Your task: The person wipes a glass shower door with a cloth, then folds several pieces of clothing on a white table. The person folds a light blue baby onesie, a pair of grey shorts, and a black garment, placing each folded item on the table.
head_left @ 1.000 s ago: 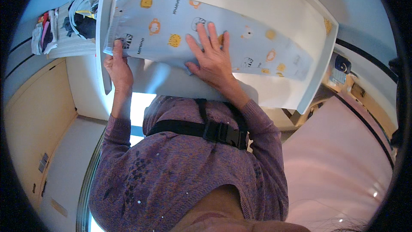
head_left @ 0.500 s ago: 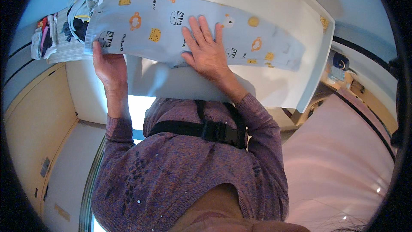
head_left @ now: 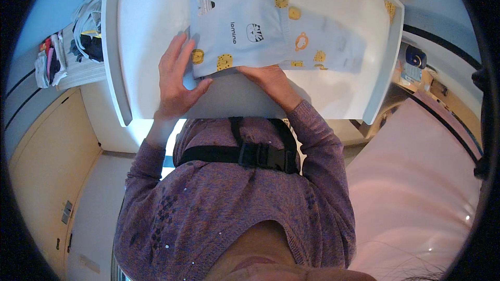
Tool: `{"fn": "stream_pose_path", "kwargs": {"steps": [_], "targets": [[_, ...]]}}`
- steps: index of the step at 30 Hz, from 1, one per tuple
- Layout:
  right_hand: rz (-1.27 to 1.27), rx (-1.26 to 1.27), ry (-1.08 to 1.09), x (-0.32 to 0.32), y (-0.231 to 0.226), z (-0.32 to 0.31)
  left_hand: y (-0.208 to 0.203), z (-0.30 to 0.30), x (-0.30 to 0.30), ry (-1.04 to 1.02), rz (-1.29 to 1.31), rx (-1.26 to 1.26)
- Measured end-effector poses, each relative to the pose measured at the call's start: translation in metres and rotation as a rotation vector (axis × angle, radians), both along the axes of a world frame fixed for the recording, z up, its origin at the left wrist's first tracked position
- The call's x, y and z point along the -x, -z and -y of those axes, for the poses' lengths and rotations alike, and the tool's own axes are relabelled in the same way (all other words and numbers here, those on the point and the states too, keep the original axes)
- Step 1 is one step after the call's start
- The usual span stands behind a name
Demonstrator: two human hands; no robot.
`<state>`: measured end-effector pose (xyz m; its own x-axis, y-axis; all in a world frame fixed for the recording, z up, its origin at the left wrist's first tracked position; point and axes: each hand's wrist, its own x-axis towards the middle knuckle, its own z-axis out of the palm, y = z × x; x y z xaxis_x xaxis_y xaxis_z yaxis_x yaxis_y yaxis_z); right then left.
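Light blue child's pants (head_left: 242, 26) with animal prints lie on a white raised-edge tabletop (head_left: 151, 26). Their wide left part is doubled back over the middle, and a single narrower length runs out to the right. Against the left edge of the fold rests my left hand (head_left: 176, 80), open, thumb and fingers apart. My right hand (head_left: 271, 83) reaches in at the near edge of the folded part. The cloth covers its fingers, so their pose is hidden.
Folded clothes (head_left: 86, 36) sit on a shelf at the far left, beyond the tabletop's raised left side (head_left: 117, 67). A pink-covered surface (head_left: 411, 177) is at the right. A dark blue round-faced object (head_left: 415, 57) stands behind it. A pale wooden door (head_left: 52, 161) is at the left.
The left end of the pants has been folded over to the right. My left hand moved right and let go of that end; my right hand went from flat on top to under the fold.
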<state>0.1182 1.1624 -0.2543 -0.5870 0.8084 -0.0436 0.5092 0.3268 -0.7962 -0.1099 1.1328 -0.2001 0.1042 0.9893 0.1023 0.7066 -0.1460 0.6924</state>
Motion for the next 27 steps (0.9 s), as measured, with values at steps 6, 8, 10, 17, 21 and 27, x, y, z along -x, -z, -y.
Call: {"fn": "stream_pose_path", "kwargs": {"steps": [6,8,10,17,21,27], "targets": [[0.063,-0.14,-0.05,0.001,-0.002,-0.002,0.03,0.015,-0.018,-0.194,-0.059,-0.15],[0.037,-0.084,-0.025,0.002,-0.001,-0.004,0.033,0.014,-0.021,-0.232,-0.078,-0.17],[0.042,-0.098,-0.028,0.002,0.001,-0.004,0.035,0.012,-0.021,-0.261,-0.078,-0.21],[-0.018,0.099,0.019,-0.003,-0.003,0.002,0.04,0.007,-0.027,-0.311,-0.103,-0.264],[0.07,-0.042,0.026,-0.008,0.004,0.004,0.044,0.007,-0.028,-0.319,-0.084,-0.274],[0.524,-0.294,0.023,-0.02,0.016,-0.006,0.044,0.012,-0.027,-0.296,-0.05,-0.204]]}}
